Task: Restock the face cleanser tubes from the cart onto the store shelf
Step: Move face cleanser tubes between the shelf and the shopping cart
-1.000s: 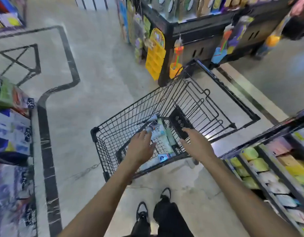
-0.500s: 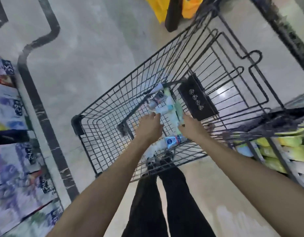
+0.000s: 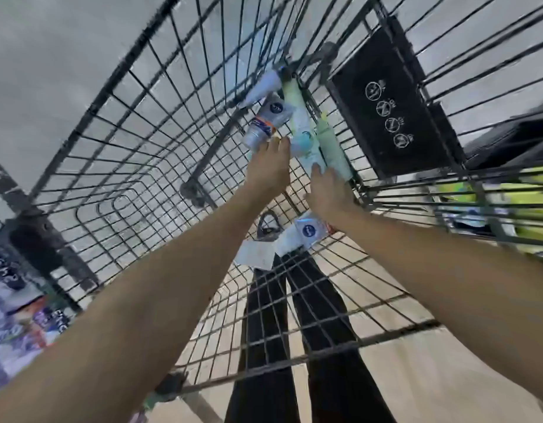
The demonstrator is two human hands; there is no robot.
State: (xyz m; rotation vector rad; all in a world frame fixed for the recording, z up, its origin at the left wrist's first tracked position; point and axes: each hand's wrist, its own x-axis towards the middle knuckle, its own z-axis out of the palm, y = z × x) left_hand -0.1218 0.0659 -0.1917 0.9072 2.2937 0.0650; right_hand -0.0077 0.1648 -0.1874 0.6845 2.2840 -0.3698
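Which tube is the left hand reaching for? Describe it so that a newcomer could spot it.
Look inside the black wire shopping cart, at the cluster of tubes beside the black plastic seat flap. At the left hand fingertips lies a silver-grey tube with an orange band; its neighbours are pale green and white.

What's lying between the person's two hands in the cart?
In the head view, a pale blue-green tube lies between the left hand and right hand, on the cart's wire floor.

both hands (image 3: 268, 169) deeper in cart (image 3: 117, 123) (camera closer), nearer tubes (image 3: 300, 129)
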